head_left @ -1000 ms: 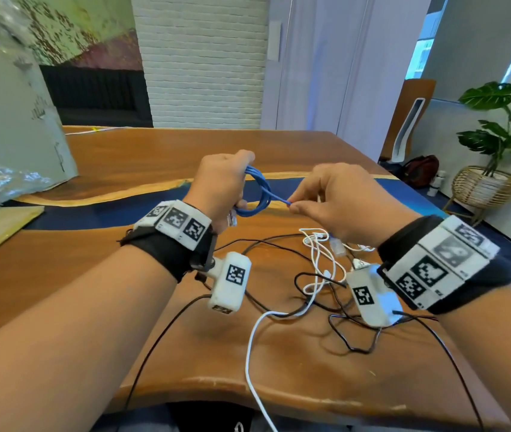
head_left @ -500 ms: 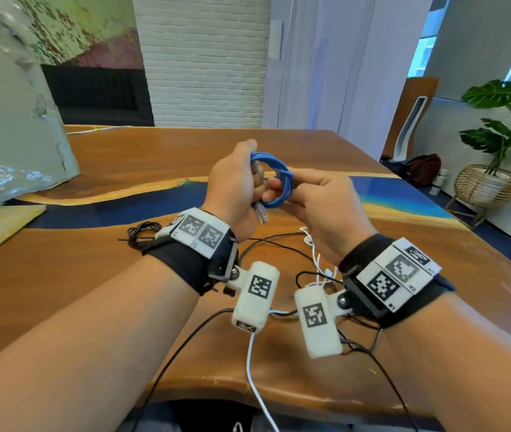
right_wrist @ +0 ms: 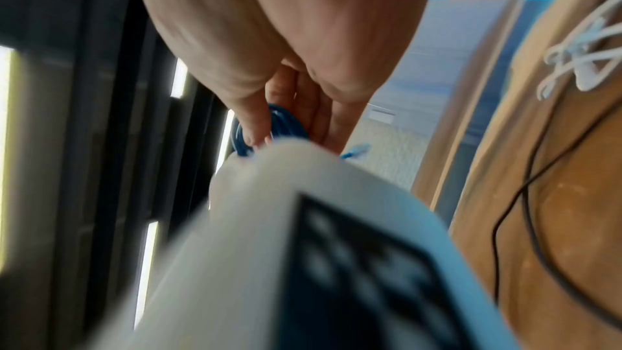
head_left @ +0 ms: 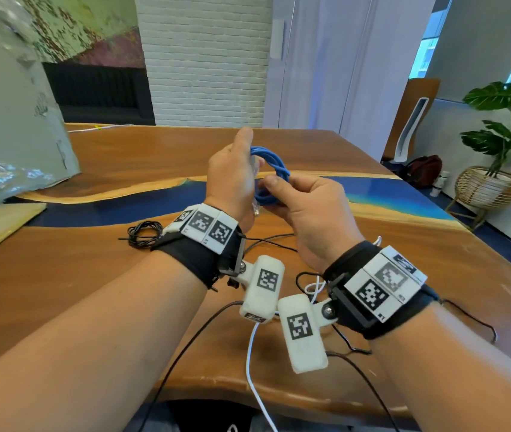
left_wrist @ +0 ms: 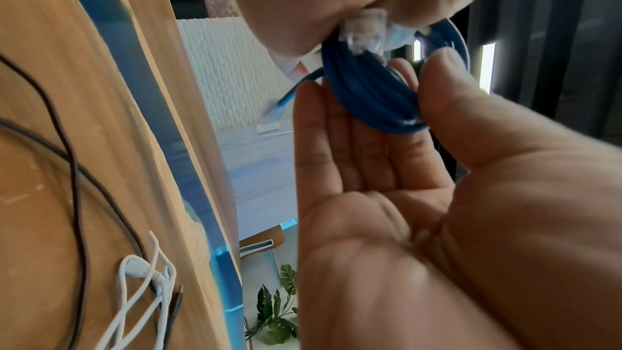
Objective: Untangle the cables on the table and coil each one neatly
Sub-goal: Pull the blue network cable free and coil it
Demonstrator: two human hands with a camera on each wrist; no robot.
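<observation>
Above table [head_left: 129, 294], upright blue coil [head_left: 271, 176]

The wooden table [head_left: 372, 244] carries a coiled black cable [head_left: 143, 233] toward its left edge, with loose black cables [head_left: 266, 241] and a white cable [head_left: 252, 369] near the front edge.

You hold the blue cable [head_left: 271, 176], wound into a small round coil, above the table. A coiled black cable [head_left: 142, 233] lies left; loose black cable [head_left: 266, 240] and white cable [head_left: 255, 375] sprawl below.

Black wristbands [head_left: 196, 255] with white marker blocks [head_left: 206, 227]
</observation>
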